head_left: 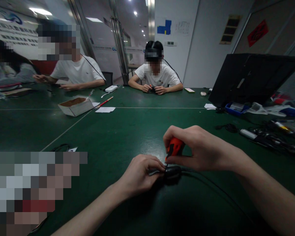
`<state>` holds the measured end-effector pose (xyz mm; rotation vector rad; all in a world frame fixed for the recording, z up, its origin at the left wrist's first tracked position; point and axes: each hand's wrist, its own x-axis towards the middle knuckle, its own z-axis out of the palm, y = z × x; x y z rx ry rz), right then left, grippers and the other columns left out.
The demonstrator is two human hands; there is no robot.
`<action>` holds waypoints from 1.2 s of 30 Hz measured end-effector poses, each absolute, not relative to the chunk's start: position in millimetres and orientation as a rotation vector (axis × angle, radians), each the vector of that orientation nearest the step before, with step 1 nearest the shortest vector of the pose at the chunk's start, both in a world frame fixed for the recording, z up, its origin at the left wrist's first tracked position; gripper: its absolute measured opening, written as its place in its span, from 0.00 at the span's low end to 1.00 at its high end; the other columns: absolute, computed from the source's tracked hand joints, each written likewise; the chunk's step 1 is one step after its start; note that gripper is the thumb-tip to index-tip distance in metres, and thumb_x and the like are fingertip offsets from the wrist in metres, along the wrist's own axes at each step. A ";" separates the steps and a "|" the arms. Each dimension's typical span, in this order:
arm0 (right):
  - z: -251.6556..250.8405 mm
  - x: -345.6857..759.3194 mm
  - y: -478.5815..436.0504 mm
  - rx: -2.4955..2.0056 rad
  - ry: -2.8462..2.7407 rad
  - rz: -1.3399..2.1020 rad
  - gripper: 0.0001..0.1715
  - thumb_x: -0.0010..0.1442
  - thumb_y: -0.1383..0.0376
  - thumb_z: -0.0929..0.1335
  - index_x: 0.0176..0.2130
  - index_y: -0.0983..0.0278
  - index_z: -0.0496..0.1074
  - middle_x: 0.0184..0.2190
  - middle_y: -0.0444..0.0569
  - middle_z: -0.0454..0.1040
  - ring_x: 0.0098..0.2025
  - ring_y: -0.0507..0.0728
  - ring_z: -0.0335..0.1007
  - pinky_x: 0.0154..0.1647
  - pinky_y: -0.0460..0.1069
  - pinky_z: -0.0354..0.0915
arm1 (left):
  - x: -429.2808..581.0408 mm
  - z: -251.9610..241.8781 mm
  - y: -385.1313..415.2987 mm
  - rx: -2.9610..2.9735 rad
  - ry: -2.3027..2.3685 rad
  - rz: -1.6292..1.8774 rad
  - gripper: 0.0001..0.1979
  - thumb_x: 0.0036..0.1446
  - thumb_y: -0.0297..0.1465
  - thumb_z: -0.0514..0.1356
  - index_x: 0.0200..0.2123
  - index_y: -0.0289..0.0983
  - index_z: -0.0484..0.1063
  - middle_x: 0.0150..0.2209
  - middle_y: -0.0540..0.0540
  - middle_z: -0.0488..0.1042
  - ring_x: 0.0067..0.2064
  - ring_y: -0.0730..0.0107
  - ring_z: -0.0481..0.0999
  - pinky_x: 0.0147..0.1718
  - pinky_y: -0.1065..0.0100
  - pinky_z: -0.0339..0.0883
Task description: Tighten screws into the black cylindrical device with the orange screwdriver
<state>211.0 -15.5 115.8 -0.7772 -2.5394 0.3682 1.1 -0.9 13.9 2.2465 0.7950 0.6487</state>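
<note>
My right hand (191, 147) grips the red and black handle of a screwdriver (176, 146) that points down. Its thin shaft meets the left end of a small black device (173, 173), which has a dark cable (211, 183) running off to the right. On the left side of that device, my left hand (145, 173) pinches its end or a cable there between thumb and fingers. The fingers cover just what they hold, and the screwdriver's tip is too small to make out. Both hands are just above the green table (127, 131).
An open cardboard box (76, 109) stands at the left, near paper slips (105, 109) and a red pencil-like stick (105, 101). A large black monitor-like panel (250, 78), a blue tray (236, 108) and tangled cables (267, 137) occupy the right. Several people sit around the table.
</note>
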 end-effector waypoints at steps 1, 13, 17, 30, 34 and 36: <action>115.5 211.1 -15.4 -0.781 -2.539 0.367 0.17 0.57 0.68 0.72 0.42 0.63 0.62 0.32 0.40 0.70 0.29 0.45 0.65 0.28 0.40 0.58 | 0.9 13.0 -0.6 2.247 0.788 0.657 0.08 0.52 0.22 0.62 0.30 0.38 0.81 0.36 0.48 0.81 0.38 0.67 0.80 0.36 0.73 0.69; 113.6 212.7 -14.7 -0.793 -2.547 0.370 0.18 0.57 0.68 0.72 0.43 0.62 0.62 0.33 0.39 0.70 0.30 0.46 0.66 0.28 0.40 0.58 | -2.7 10.3 0.6 2.333 0.699 0.642 0.10 0.56 0.23 0.59 0.34 0.37 0.80 0.36 0.46 0.81 0.37 0.66 0.80 0.35 0.72 0.70; 114.3 212.3 -14.5 -0.805 -2.547 0.383 0.17 0.57 0.68 0.72 0.42 0.63 0.62 0.32 0.40 0.70 0.29 0.46 0.66 0.28 0.41 0.58 | -2.2 11.7 -2.6 2.379 0.694 0.642 0.11 0.55 0.22 0.57 0.34 0.37 0.79 0.36 0.46 0.80 0.37 0.66 0.79 0.34 0.72 0.70; 115.8 211.9 -17.4 -0.804 -2.572 0.407 0.16 0.57 0.68 0.71 0.42 0.63 0.62 0.31 0.40 0.69 0.29 0.47 0.65 0.27 0.41 0.57 | 1.5 12.0 -9.5 2.544 0.685 0.664 0.10 0.52 0.19 0.56 0.27 0.36 0.75 0.31 0.47 0.78 0.30 0.69 0.75 0.27 0.72 0.63; 114.8 212.1 -15.7 -0.802 -2.572 0.395 0.17 0.57 0.68 0.72 0.42 0.62 0.62 0.31 0.40 0.69 0.29 0.47 0.64 0.27 0.41 0.57 | 1.1 13.0 -9.4 2.562 0.631 0.678 0.09 0.51 0.19 0.56 0.28 0.35 0.75 0.32 0.47 0.78 0.31 0.70 0.75 0.27 0.72 0.61; 114.8 212.2 -15.1 -0.808 -2.568 0.388 0.16 0.57 0.68 0.71 0.43 0.62 0.62 0.31 0.40 0.69 0.29 0.47 0.65 0.27 0.41 0.57 | 0.6 14.1 -8.8 2.559 0.597 0.667 0.09 0.51 0.20 0.56 0.28 0.35 0.75 0.32 0.47 0.78 0.31 0.70 0.75 0.27 0.72 0.62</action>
